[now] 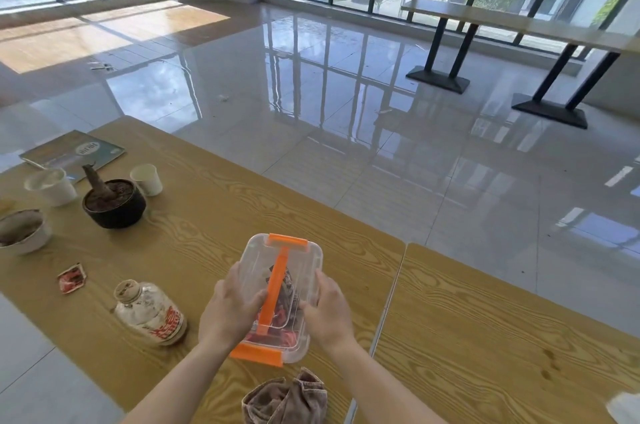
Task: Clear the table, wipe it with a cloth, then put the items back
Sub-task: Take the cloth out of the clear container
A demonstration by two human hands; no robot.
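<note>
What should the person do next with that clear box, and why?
Probably lift the clear box, gripped by left hand and right hand, off the table: the jar, pot and cups crowd it, and the cloth lies crumpled.

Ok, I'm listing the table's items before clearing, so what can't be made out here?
Head view only.
Box contents: the left hand, right hand and orange handle cover most; only dark and red wrappers show.
Book title: too small and blurred.
Bowl: cut off by the left edge.
Cloth: cut off by the bottom edge.
White thing at the bottom right corner: cut off and blurred.
</note>
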